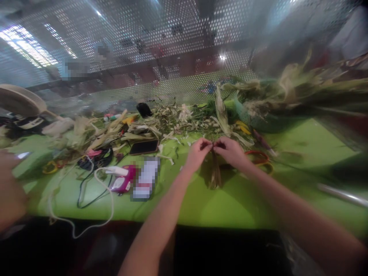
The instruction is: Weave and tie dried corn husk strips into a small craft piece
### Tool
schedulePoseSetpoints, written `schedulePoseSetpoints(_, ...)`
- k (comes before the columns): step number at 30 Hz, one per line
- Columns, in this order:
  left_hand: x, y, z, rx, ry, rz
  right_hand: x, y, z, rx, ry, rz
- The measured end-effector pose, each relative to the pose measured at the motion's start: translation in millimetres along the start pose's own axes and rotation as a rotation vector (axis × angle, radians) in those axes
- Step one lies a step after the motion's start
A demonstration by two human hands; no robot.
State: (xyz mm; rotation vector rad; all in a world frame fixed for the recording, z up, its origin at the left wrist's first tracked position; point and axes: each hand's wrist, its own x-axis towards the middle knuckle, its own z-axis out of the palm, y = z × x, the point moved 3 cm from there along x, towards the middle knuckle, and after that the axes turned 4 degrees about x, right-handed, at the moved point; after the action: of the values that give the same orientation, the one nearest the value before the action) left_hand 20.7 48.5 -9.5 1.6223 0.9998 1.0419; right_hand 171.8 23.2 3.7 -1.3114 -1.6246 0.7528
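Above the green table, my left hand point(199, 152) and my right hand point(230, 151) meet with fingertips pinched close together. Between them hangs a bundle of dried corn husk strips point(215, 174), gripped at its upper end, its loose ends pointing down toward the table. Both hands are closed on this top end; the fingers cover the exact spot where it is held. Scissors with red and yellow handles point(268, 168) lie just right of my right hand, partly behind the forearm. Loose dried husks point(221, 109) lie beyond the hands.
A lit phone point(146, 178), a dark phone point(144, 147) and a purple power strip point(126, 179) with a white cable point(112, 214) lie to the left. A green basket point(244, 113) of husks stands back right. Another person's arm point(11, 191) shows at the left edge.
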Motion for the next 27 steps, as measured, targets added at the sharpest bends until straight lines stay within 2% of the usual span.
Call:
schedulePoseSetpoints(5,0.4,-6.8,0.1,-0.097,0.013,-0.079,0.4,1.8,1.7,0.055,-0.026,0.016)
schedulePoseSetpoints(15,-4.2,-5.8,2.4,-0.317,0.013,-0.196,1.6,1.5,2.3,0.237,-0.043,0.109)
schedulePoseSetpoints(19,-3.3,-5.5,1.6,-0.247,0.041,-0.130,2.2,2.8,2.8,0.292,-0.043,0.180)
schedulePoseSetpoints(27,-8.9,13.7,2.8,0.159,0.117,0.173,0.8,0.1,3.3,0.376,-0.066,0.280)
